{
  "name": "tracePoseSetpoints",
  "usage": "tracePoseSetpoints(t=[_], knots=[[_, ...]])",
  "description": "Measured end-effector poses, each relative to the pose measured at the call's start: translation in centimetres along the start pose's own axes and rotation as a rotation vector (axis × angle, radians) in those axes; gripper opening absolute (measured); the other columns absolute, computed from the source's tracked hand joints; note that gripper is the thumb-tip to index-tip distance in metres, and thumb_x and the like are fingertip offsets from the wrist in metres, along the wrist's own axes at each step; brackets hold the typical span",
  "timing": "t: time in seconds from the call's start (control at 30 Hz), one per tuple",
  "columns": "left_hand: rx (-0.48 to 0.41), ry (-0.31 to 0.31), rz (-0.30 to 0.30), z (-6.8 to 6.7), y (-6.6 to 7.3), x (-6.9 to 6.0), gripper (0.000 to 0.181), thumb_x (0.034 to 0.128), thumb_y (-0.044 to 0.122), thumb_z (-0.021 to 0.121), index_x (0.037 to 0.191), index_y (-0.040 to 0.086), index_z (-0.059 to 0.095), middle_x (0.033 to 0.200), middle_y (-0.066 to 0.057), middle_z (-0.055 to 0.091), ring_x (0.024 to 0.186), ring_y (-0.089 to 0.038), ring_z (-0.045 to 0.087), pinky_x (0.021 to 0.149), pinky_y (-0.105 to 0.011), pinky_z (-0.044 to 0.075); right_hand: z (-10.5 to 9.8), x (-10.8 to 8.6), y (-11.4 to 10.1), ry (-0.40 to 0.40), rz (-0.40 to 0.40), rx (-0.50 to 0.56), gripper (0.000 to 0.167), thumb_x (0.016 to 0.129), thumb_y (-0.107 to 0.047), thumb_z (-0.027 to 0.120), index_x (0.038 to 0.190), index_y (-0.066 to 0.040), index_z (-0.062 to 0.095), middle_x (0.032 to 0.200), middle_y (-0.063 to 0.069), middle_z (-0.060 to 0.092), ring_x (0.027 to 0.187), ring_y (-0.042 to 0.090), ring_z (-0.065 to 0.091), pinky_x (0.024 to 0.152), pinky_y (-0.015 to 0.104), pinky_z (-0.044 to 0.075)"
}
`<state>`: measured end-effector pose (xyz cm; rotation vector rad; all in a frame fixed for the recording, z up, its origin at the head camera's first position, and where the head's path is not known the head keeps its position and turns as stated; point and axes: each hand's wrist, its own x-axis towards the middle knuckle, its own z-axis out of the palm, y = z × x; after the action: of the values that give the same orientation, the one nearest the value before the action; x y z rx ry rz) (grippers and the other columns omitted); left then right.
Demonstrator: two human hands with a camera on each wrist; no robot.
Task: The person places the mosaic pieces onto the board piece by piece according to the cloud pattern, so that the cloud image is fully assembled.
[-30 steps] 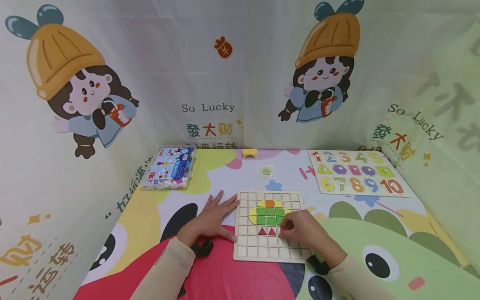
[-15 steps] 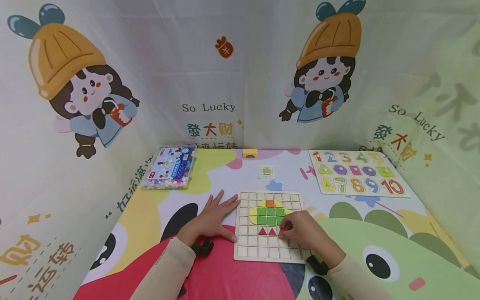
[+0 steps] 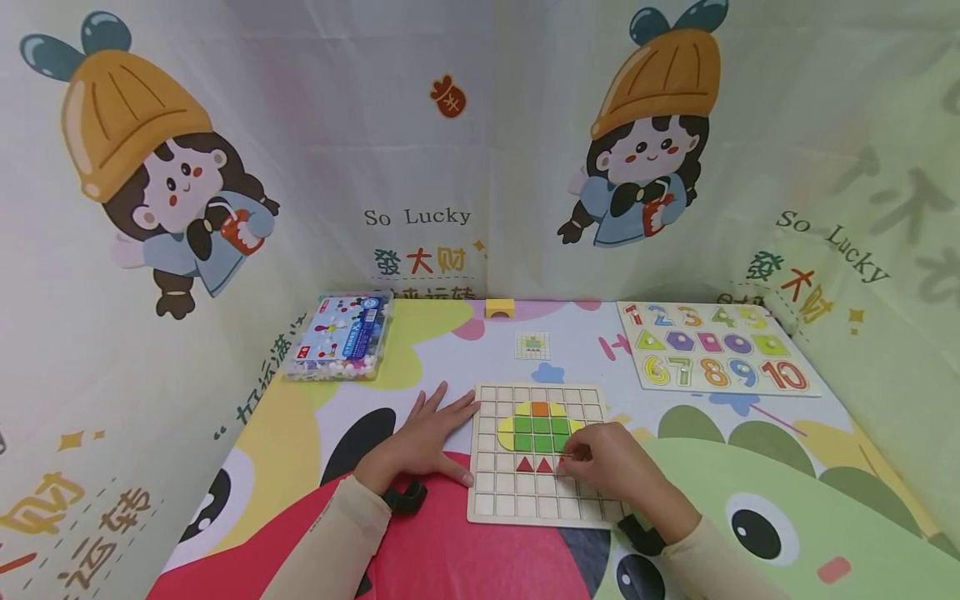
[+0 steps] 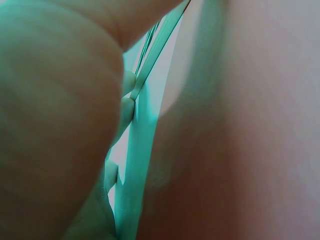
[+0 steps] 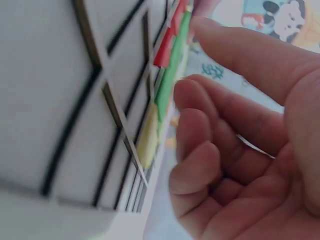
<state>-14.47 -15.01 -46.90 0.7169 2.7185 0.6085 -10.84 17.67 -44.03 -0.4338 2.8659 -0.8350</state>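
Note:
A square wooden grid board (image 3: pixel 495 504) lies on the table in the head view. Green squares (image 3: pixel 542 425), yellow curved pieces (image 3: pixel 506 433), an orange square (image 3: pixel 539 408) and two red triangles (image 3: pixel 534 465) sit in its cells. My left hand (image 3: pixel 416 446) spreads flat beside the board, fingertips and thumb at its left edge. Over the board's right half, my right hand (image 3: pixel 611 460) pinches a small red triangle (image 3: pixel 561 466) just right of the other two; the fingers mostly hide it. The right wrist view shows my curled fingers (image 5: pixel 195 170) close above the grid.
Behind the board lies a small pattern card (image 3: pixel 532 346), with a yellow arch block (image 3: pixel 499 308) farther back. A clear box of beads (image 3: pixel 337 337) stands at the back left. At the back right is a number-and-shape puzzle board (image 3: pixel 712 350). Printed cloth walls (image 3: pixel 480 167) enclose the table.
My right wrist has shifted slightly right while its fingertips stay at the same cell. The left hand and the board have not moved.

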Motion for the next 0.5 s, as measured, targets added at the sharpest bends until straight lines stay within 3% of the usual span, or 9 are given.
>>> tracePoseSetpoints(t=[0.27, 0.5], knots=[[0.004, -0.010, -0.005, 0.1, 0.0, 0.0, 0.121, 0.0710, 0.069, 0.088, 0.169, 0.028, 0.030, 0.179, 0.008, 0.019, 0.167, -0.040, -0.007, 0.130, -0.067, -0.007, -3.1, -1.7, 1.6, 0.158, -0.073, 0.059, 0.008, 0.092, -0.023, 0.084, 0.085, -0.020, 0.080, 0.075, -0.012, 0.067, 0.068, 0.005, 0.055, 0.063, 0.023, 0.049], [0.022, -0.010, -0.014, 0.2, -0.2, 0.1, 0.121, 0.0703, 0.070, 0.088, 0.169, 0.030, 0.030, 0.179, 0.009, 0.019, 0.167, -0.039, -0.006, 0.130, -0.067, -0.007, -4.0, -2.6, 3.2, 0.268, -0.092, 0.096, 0.011, 0.093, -0.025, 0.083, 0.085, -0.018, 0.081, 0.072, -0.013, 0.066, 0.062, 0.002, 0.051, 0.058, 0.022, 0.045]])
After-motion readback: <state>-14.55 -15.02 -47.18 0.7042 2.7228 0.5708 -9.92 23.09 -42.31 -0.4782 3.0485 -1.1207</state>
